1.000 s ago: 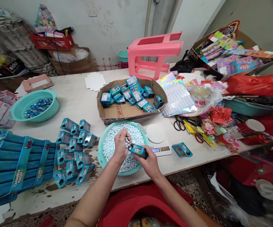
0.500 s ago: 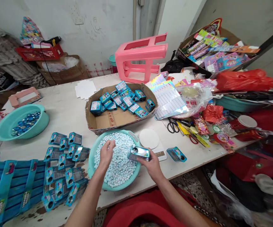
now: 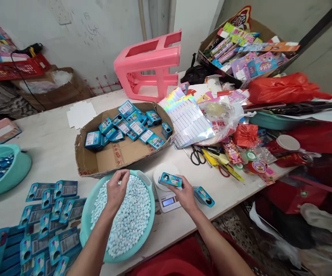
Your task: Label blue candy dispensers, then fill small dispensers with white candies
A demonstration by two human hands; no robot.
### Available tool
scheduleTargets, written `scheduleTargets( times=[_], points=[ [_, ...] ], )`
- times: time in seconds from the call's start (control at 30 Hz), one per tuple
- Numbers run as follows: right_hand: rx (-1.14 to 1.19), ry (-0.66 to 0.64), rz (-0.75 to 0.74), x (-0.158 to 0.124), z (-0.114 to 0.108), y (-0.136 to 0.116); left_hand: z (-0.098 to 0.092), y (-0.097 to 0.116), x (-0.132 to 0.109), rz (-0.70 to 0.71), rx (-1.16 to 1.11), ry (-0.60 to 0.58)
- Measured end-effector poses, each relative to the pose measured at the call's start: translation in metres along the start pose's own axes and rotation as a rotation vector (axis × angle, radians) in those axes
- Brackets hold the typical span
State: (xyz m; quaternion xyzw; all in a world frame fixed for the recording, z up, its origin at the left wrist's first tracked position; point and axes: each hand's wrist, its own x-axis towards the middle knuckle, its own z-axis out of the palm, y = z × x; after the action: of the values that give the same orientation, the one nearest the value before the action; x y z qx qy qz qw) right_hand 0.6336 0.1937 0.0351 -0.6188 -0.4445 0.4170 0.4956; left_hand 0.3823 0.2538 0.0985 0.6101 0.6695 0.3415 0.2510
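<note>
My right hand (image 3: 185, 193) grips a small blue box (image 3: 174, 180) with a round hole in its end. That box is at the white plate of a small kitchen scale (image 3: 168, 202); whether it touches the plate I cannot tell. My left hand (image 3: 117, 190) is over the rim side of a turquoise bowl (image 3: 151, 209), its fingers curled together; anything inside them is hidden. Pale blue and white candies (image 3: 131, 218) fill the bowl. Another blue box (image 3: 204, 196) lies just right of my right hand.
Behind the bowl stands a cardboard tray (image 3: 102, 161) of blue boxes. More boxes (image 3: 65, 209) stand at left, near a second bowl (image 3: 22, 168) with shiny blue pieces. Scissors (image 3: 197, 155), sticker sheets (image 3: 189, 119) and a pink stool (image 3: 150, 57) lie beyond.
My right hand has carried the blue box from over the bowl's edge to the scale. The left hand stays over the bowl, fingers still curled. The camera view has turned right.
</note>
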Motion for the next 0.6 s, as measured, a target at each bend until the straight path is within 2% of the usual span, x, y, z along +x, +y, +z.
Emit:
scheduleTargets(
  times=[0.1,0.2,0.23,0.3,0.37,0.47,0.6],
  points=[
    [0.014,0.022,0.038,0.012,0.001,0.022,0.031,0.015,0.061,0.127,0.073,-0.013],
    [-0.014,-0.003,0.023,0.02,0.006,0.04,0.074,0.022,0.133,0.201,0.322,-0.213],
    [-0.038,-0.012,0.008,0.022,0.007,0.042,0.09,0.022,0.155,0.173,0.404,-0.299],
    [-0.104,0.001,-0.035,0.023,0.006,0.041,0.12,0.024,0.187,0.12,0.474,-0.391],
    [-0.174,0.042,-0.078,0.02,0.0,0.033,0.148,0.024,0.205,0.085,0.493,-0.419],
    [-0.251,0.056,-0.109,0.007,-0.019,0.019,0.18,0.024,0.214,0.045,0.523,-0.392],
    [-0.282,0.014,-0.066,-0.019,-0.042,0.014,0.198,0.025,0.218,-0.107,0.375,-0.352]
  ],
)
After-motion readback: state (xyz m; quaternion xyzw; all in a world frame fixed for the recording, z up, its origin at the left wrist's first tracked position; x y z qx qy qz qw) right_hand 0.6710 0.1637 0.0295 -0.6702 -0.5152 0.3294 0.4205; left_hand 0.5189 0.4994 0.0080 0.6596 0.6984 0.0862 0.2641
